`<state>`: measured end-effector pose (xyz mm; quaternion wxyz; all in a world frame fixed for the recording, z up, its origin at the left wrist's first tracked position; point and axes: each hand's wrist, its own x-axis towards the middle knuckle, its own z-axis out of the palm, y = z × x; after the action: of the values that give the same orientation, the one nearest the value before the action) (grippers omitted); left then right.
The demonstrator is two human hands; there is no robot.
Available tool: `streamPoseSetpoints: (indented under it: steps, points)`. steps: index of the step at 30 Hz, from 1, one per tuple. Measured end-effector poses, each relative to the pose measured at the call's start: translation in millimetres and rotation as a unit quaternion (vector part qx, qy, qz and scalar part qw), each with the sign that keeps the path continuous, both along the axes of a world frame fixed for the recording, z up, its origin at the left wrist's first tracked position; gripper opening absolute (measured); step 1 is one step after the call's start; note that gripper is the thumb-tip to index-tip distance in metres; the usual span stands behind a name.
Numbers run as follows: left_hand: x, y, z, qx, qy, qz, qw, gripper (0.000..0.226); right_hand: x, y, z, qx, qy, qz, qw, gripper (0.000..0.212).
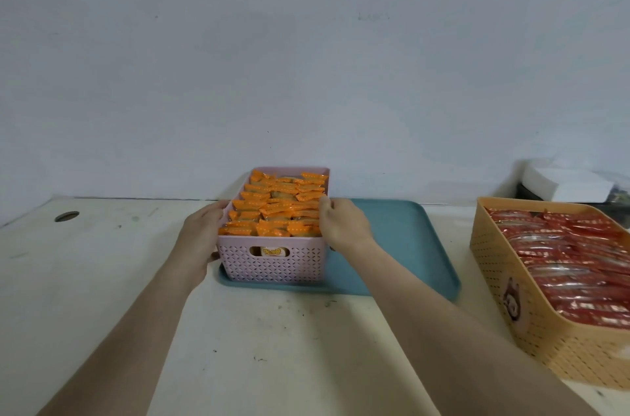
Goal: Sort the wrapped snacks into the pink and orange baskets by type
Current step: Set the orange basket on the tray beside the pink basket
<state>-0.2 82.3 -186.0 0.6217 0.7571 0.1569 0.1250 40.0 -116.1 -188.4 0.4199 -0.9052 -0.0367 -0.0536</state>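
A pink basket full of orange-wrapped snacks stands on the left part of a teal tray at the table's middle. My left hand grips the basket's left wall, thumb over the rim. My right hand grips the right wall, fingers curled over the rim. At the right edge of the table stands an orange basket packed with red-wrapped snacks. No loose snacks show on the tray or the table.
The white table has a round cable hole at the back left. A plain wall rises just behind the table. White paper on a dark object lies behind the orange basket.
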Motion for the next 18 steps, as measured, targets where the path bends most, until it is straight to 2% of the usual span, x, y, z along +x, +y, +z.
streamPoseSetpoints:
  steps: [2, 4, 6, 9, 11, 14, 18]
  points:
    - [-7.8, -5.3, 3.7, 0.103, -0.054, 0.06, 0.991, 0.037, -8.2, -11.5, 8.4, -0.011, 0.013, 0.024, 1.0, 0.048]
    - [-20.5, -18.7, 12.5, 0.219, -0.144, 0.095, 0.961, 0.035, -15.8, -28.0, 18.2, -0.04, 0.01, 0.049, 0.998, 0.043]
    - [-31.1, -46.1, 25.3, 0.272, -0.196, 0.044, 0.941, 0.026, -25.4, -55.2, 30.8, -0.082, -0.007, 0.042, 0.996, 0.035]
    - [-44.8, -108.3, 28.4, 0.304, -0.157, -0.131, 0.931, 0.021, -43.7, -107.7, 48.3, -0.134, -0.008, -0.004, 0.991, 0.026]
    - [-53.8, -158.7, 19.6, 0.33, -0.121, -0.223, 0.909, 0.028, -59.8, -144.0, 57.9, -0.157, -0.001, -0.041, 0.987, 0.026]
    - [-67.5, -225.8, 7.0, 0.345, -0.077, -0.3, 0.886, 0.044, -80.9, -193.1, 62.4, -0.165, 0.005, -0.088, 0.982, 0.031]
    - [-85.7, -283.6, 0.1, 0.295, 0.001, -0.377, 0.878, 0.056, -92.0, -237.8, 55.1, -0.217, 0.022, -0.163, 0.962, 0.042]
